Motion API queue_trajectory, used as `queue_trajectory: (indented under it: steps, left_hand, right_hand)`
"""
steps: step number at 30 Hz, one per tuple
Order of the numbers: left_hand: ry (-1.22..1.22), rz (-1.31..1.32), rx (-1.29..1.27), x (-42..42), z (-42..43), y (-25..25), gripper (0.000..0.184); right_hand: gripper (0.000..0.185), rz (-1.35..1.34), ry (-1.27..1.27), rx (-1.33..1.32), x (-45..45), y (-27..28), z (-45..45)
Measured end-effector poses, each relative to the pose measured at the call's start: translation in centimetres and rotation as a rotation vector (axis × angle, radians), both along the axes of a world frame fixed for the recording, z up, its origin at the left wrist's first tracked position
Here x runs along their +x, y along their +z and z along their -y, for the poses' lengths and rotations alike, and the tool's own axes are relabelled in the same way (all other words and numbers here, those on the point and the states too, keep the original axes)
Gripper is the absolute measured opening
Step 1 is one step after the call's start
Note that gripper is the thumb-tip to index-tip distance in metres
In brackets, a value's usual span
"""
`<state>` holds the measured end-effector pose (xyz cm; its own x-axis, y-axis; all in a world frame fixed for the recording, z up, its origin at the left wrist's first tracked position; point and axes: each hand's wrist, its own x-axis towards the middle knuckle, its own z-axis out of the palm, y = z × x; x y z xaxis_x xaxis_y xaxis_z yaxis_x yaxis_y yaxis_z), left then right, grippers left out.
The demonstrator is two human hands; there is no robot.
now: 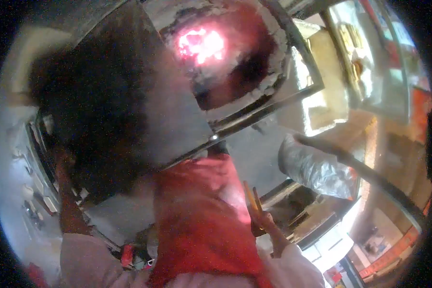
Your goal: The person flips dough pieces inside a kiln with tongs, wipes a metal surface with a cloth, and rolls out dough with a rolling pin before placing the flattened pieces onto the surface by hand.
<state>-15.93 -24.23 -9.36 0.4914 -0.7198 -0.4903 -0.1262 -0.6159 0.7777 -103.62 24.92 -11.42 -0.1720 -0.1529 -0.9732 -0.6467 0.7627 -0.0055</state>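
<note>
Head view: right hand [263,221] clamps its fingers round a two-pronged tool [252,195], best held steady (left hand [64,159]: can't tell).

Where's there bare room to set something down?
One grey patch lies between the red cloth apron and crinkled silver sack; a second grey patch, left of the apron, below the large dark flat panel. Whether floor or surface is unclear. Crowded: far left, with small blurred pale items.

My red apron [201,211] looks like creased, matt cloth. The big dark panel [101,96] looks dull and matt, the pit rim [261,91] rough and crumbly, the silvery bag [317,168] glossy, crinkled plastic.
</note>
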Motion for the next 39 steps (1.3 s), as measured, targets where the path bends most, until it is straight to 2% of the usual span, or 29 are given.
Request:
queue_trajectory:
  steps: [2,3,4,6,7,8,10,12,14,18,20,21,22,23,24,25,26,28,29,30,31,32,33,34,35,36,37,38,39]
  left_hand:
    - [-0.014,-0.031,0.023,-5.5,2.2,0.5,0.067]
    - [-0.017,-0.044,0.031,-8.3,3.3,0.9,0.068]
    - [-0.025,-0.062,0.047,-11.1,4.3,1.2,0.068]
    - [-0.031,-0.079,0.062,-16.4,5.9,1.9,0.069]
    - [-0.037,-0.091,0.077,-19.5,6.9,2.5,0.070]
    - [-0.038,-0.103,0.089,-21.9,7.5,3.0,0.070]
    - [-0.043,-0.132,0.111,-26.9,8.7,4.1,0.071]
    - [-0.050,-0.170,0.142,-31.3,9.2,4.9,0.072]
    - [-0.057,-0.215,0.180,-35.1,9.5,5.2,0.073]
    - [-0.020,-0.261,0.230,-41.3,10.2,6.5,0.074]
    - [-0.035,-0.299,0.237,-44.7,11.6,7.3,0.074]
    - [-0.152,-0.221,0.142,-45.6,11.0,8.3,0.069]
    - [-0.261,-0.143,0.034,-46.6,10.6,9.8,0.065]
    - [-0.286,-0.179,0.018,-48.5,10.3,12.3,0.081]
    - [-0.313,-0.202,0.000,-47.5,10.2,12.3,0.081]
    - [-0.231,-0.185,0.053,-45.8,9.6,11.6,0.069]
    - [-0.149,-0.167,0.107,-44.0,9.0,10.3,0.058]
    - [-0.326,0.147,-0.397,-41.2,7.3,4.0,0.049]
    - [-0.483,0.344,-0.503,-43.8,6.0,7.3,0.047]
    - [-0.672,0.246,-0.601,-44.5,4.4,8.4,0.042]
    - [-0.878,0.085,-0.691,-45.3,3.0,9.9,0.026]
    - [-1.077,0.086,-0.555,-45.9,1.6,11.3,0.021]
    - [-1.084,-0.160,-0.271,-47.0,-0.6,14.4,0.022]
    - [-1.116,-0.349,-0.070,-46.3,-2.2,12.7,0.026]
    - [-1.183,-0.427,-0.010,-46.2,-3.9,12.9,0.032]
    - [-1.258,-0.419,0.016,-46.2,-5.5,13.9,0.044]
    - [-1.243,-0.496,0.022,-45.7,-7.4,14.2,0.051]
    - [-1.225,-0.576,0.028,-45.3,-9.2,14.3,0.059]
    - [-1.162,-0.677,0.052,-44.9,-10.7,14.5,0.070]
  right_hand:
    - [0.043,0.281,-0.885,-0.136,-1.5,-2.0,-1.4]
    - [0.036,0.245,-0.524,-0.263,-2.4,-4.2,-2.2]
    - [0.036,0.256,-0.534,-0.268,-2.7,-4.2,-1.6]
    - [0.021,0.354,-0.965,-0.262,-2.8,-3.4,0.9]
    - [0.023,0.120,-0.765,-0.123,-2.7,-7.1,-1.1]
    - [0.023,0.134,-0.774,-0.126,-2.9,-6.6,0.1]
    - [0.028,0.529,-1.083,-0.374,-3.8,-4.1,3.8]
    - [0.037,0.504,-1.057,-0.329,-4.6,-6.3,3.0]
    - [0.044,0.773,-1.501,-0.193,-5.3,-4.5,6.2]
    - [0.049,0.849,-1.407,-0.198,-6.3,-7.7,5.4]
    - [0.042,0.093,-0.744,-0.122,-5.2,-6.4,8.6]
    - [0.029,0.009,-0.748,-0.194,-4.6,-0.8,13.0]
    - [0.035,0.100,-0.741,-0.283,-4.9,-4.3,10.9]
    - [0.041,0.198,-0.738,-0.372,-5.2,-8.0,8.4]
    - [0.047,0.299,-0.738,-0.457,-5.5,-11.4,6.1]
    - [0.047,-0.061,-0.673,-0.485,-2.6,-4.5,11.6]
    - [0.047,-0.084,-0.687,-0.506,-1.1,-0.8,14.3]
    - [0.048,-0.182,-0.717,-0.470,1.4,3.1,16.7]
    - [0.056,-0.113,-0.713,-0.429,2.2,3.1,16.2]
    - [0.056,-0.133,-0.724,-0.438,3.7,3.9,15.7]
    - [0.058,-0.147,-0.848,-0.536,5.8,5.1,15.8]
    - [0.060,-0.155,-0.970,-0.635,8.1,6.4,16.1]
    - [0.070,-0.035,-1.090,-0.620,10.4,9.9,17.4]
    - [0.091,0.005,-1.070,-0.680,12.3,11.1,17.7]
    - [0.101,0.076,-1.066,-0.675,14.1,13.5,19.0]
    - [0.100,0.092,-1.038,-0.715,16.0,15.3,20.0]
    - [0.099,0.312,-1.060,-0.754,17.4,18.1,21.6]
    - [0.090,0.323,-0.975,-0.899,19.3,19.0,22.3]
    - [0.092,0.330,-0.907,-0.934,20.9,19.2,22.9]
